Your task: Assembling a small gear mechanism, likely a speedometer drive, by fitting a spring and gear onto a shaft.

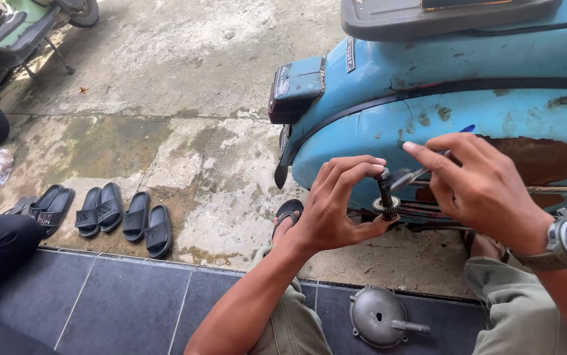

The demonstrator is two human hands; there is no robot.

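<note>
The left hand (pixel 336 204) is pinching a dark, toothed metal gear shaft (pixel 385 194) between thumb and fingertips; the right hand (pixel 480 187) is gripping a slim tool (pixel 415 176) against its top; behind, a rusty blue scooter (pixel 467 98); on the tiled step's edge, one round grey metal cover (pixel 378 317); four black sandals (pixel 106 210) are lying on the concrete.

Badge (pixel 350 54) — scooter rear, dark rect.

Dark tiled floor (pixel 132 302) bears a round grey metal cover (pixel 378 317).
</note>
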